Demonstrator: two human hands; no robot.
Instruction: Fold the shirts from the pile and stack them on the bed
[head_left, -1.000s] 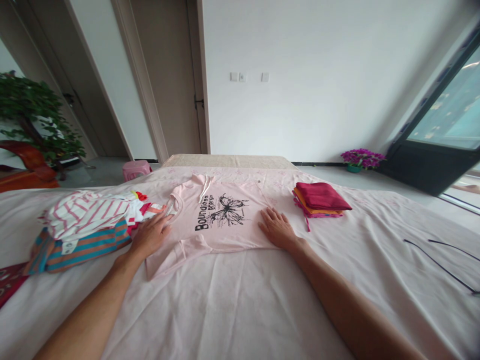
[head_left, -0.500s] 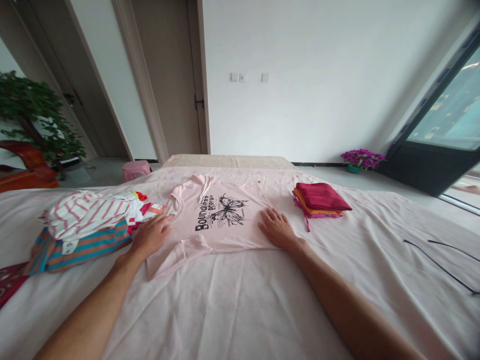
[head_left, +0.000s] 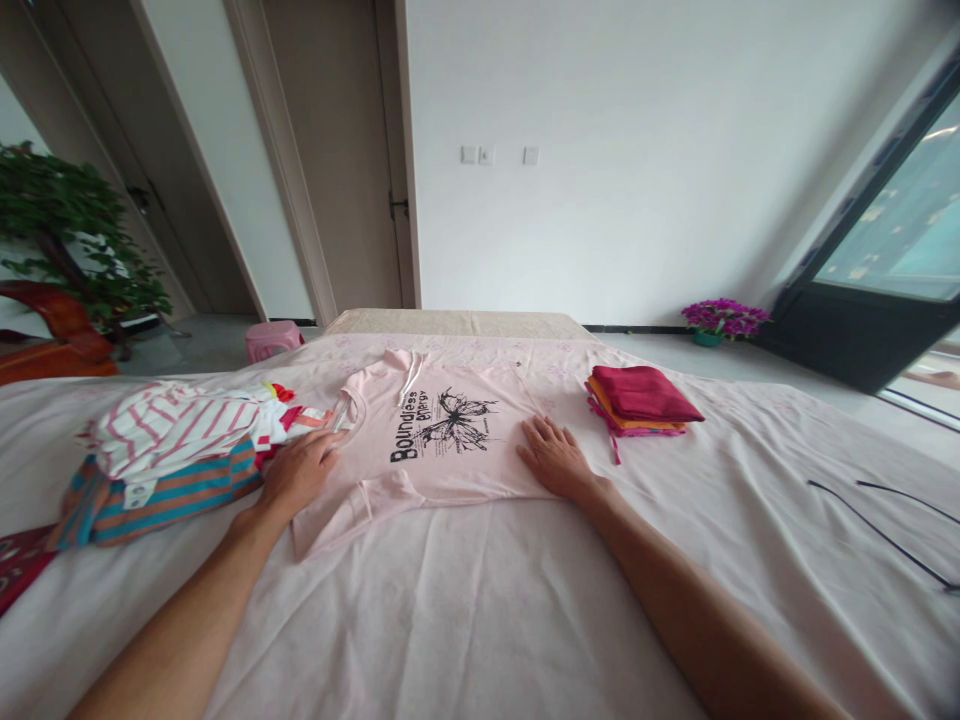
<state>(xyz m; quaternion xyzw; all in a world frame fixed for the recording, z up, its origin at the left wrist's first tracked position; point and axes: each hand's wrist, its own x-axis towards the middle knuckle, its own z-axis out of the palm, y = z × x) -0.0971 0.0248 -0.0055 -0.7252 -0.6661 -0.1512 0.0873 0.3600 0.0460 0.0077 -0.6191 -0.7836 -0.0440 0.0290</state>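
Note:
A pink T-shirt (head_left: 510, 470) with black lettering and a butterfly print lies spread sideways on the bed, its neckline to the left and its hem to the right. My right hand (head_left: 553, 455) rests flat near the hem, fingers spread. At the neckline end, my left hand (head_left: 301, 470) lies with its fingers stretched out, touching the shirt's edge close to a pile of clothes. The near sleeve (head_left: 360, 510) points toward me.
Left of the shirt is a heap of striped clothes (head_left: 180, 440). A folded stack topped with dark red cloth (head_left: 645, 393) sits at right. Dark-armed glasses (head_left: 885, 535) lie on the pale bedsheet (head_left: 450, 620). Beyond the bed stand a pink stool (head_left: 273, 341) and a flowerpot (head_left: 708, 338).

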